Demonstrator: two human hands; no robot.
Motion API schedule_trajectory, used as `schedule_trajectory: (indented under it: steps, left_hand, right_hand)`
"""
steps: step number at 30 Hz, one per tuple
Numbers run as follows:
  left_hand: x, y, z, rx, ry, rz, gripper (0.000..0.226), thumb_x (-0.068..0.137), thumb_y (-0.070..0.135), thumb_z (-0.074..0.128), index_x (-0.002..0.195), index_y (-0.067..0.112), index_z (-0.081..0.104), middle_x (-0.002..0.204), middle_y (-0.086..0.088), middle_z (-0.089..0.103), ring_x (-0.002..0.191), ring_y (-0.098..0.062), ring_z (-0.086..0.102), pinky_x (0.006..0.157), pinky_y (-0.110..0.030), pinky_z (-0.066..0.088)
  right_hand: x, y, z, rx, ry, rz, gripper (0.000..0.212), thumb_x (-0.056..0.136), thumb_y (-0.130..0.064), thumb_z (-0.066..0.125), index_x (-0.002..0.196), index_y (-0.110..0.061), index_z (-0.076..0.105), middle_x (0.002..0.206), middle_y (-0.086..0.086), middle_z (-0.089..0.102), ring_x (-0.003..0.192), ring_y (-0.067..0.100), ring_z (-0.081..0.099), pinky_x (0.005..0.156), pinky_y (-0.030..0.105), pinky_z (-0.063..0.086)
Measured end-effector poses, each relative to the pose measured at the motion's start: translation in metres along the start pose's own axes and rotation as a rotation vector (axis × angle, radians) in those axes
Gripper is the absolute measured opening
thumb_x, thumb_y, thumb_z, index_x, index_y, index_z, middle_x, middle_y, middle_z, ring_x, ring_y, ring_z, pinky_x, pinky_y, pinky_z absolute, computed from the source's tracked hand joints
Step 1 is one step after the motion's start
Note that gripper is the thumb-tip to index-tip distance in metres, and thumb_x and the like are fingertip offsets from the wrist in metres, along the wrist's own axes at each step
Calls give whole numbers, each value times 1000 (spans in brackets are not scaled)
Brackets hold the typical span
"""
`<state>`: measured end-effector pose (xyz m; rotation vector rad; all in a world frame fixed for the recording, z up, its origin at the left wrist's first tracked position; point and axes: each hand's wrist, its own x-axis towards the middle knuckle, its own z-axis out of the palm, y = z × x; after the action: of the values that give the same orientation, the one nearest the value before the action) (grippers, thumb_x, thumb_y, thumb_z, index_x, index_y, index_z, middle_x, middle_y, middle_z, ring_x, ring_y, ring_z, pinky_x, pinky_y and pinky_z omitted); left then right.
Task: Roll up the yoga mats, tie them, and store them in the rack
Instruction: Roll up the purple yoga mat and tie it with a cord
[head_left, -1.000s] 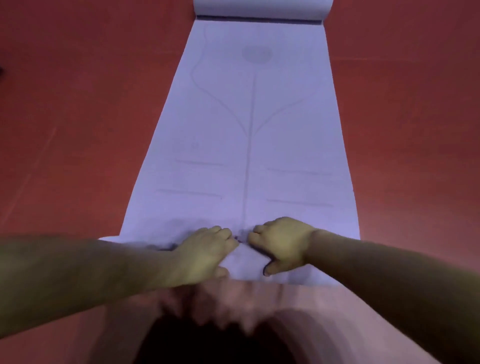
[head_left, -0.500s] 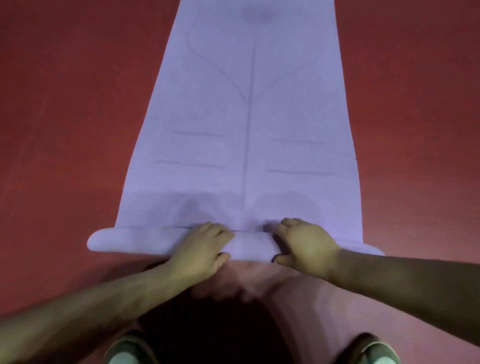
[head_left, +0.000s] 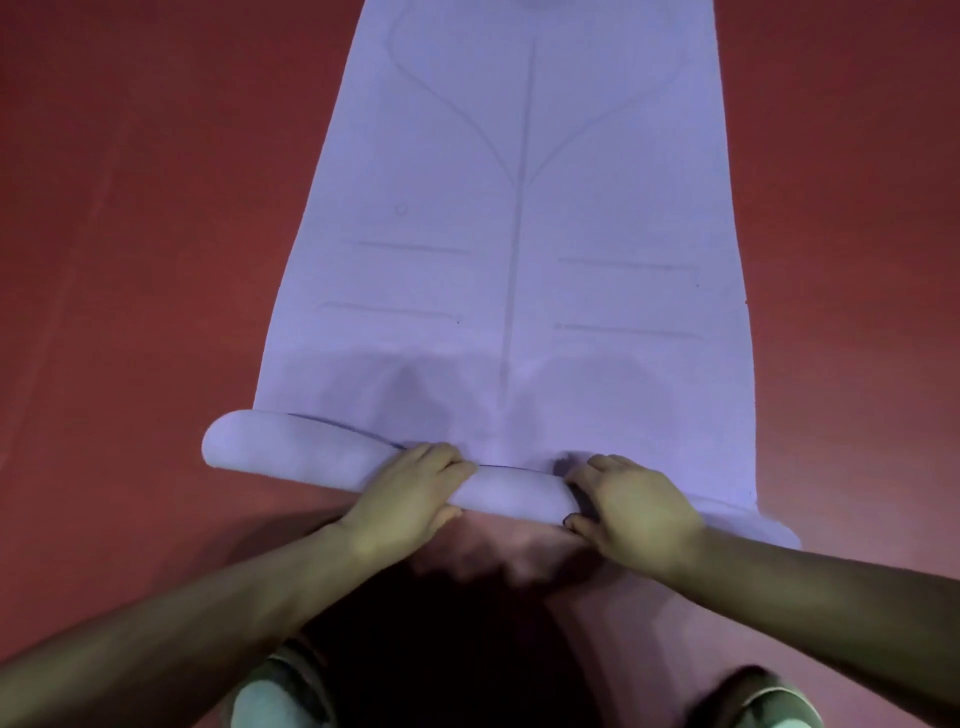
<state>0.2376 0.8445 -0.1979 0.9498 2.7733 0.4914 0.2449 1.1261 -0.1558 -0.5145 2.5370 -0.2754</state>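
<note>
Red floor (head_left: 130, 260) is covered lengthwise by a lilac yoga mat (head_left: 519, 234), laid flat with its printed guide lines up. The near end is wound into a roll (head_left: 291, 447), slightly skewed. The roll is gripped mid-span by left hand (head_left: 410, 499) and right hand (head_left: 628, 514), fingers curled over the top, thumbs on the near side. Left shoe (head_left: 275, 696) and right shoe (head_left: 774, 701) are seen at the bottom edge.

A pale lilac yoga mat (head_left: 519, 234) is lying flat on the red floor (head_left: 130, 260), stretching from 6 o'clock toward 12 o'clock and running out past the top edge. Faint alignment lines are showing on its surface. Its near end is sitting curled into a low roll (head_left: 291, 447), lying crosswise from 9 to 3 o'clock.
</note>
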Motion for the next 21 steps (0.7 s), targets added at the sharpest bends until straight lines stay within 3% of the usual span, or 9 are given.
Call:
schedule_trajectory:
  steps: [2,5,8,13,17,21]
  left_hand:
    - [-1,-5,2,-31,-46,7,62,60,27,90,116,17,65,102,-2,63,85,-24,64,71,-31,55]
    - [3,-14,2,-102,-75,-15,58,67,30,83,119,12,65,106,-6,66,91,-27,65,81,-31,51]
    - [8,-21,-1,-171,-93,-34,50,73,36,76,116,14,65,106,-4,64,96,-23,60,87,-36,47]
    - [-11,-35,-4,169,120,-43,62,73,64,55,119,25,70,105,-4,61,94,-25,53,89,-40,39]
    - [-28,-54,-1,223,186,-3,66,80,65,49,126,19,56,104,-5,67,88,-28,64,84,-37,40]
    - [-13,-68,-19,39,56,57,58,87,70,44,112,23,67,101,10,66,85,-11,64,71,-24,44]
  right_hand:
    - [3,1,1,3,11,-20,55,83,-50,66,130,-23,55,130,0,53,118,24,53,86,39,51]
    - [8,7,4,-17,-16,-26,62,79,-50,69,134,-27,52,129,-3,49,117,21,52,85,36,50]
    - [12,14,6,72,-88,-31,49,83,-48,66,127,-32,57,121,-9,57,111,16,58,87,30,46]
    - [20,25,0,239,-118,-32,37,82,-37,69,119,-33,65,113,-16,63,103,7,58,86,25,45]
    - [22,30,1,344,-92,24,30,81,-37,73,104,-27,58,96,-14,65,87,10,59,77,27,47]
    - [25,37,-2,441,-112,90,29,82,-37,76,91,-19,55,85,-7,63,79,14,59,68,24,46]
